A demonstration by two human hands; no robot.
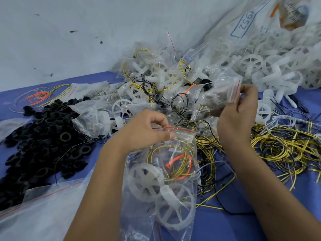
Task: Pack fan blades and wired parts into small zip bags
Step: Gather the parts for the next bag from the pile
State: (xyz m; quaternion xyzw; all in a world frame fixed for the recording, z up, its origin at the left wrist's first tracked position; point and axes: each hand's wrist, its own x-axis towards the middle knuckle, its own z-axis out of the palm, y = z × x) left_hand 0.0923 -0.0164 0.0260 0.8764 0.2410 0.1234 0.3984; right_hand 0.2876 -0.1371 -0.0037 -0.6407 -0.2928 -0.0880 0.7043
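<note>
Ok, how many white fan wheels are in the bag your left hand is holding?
2. One fan wheel sits mid-bag on its left side; the other fan wheel lies below and right of it, overlapping. The wire coils above could hide more.

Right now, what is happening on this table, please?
A person is packing small parts into zip bags. The left hand pinches the red-striped top of a filled bag that holds two white fan blades, yellow wires and an orange wire. The right hand holds up a second small bag by its red zip edge. Around them on the blue table lie a heap of black rings, loose yellow wires and more white blades.
</note>
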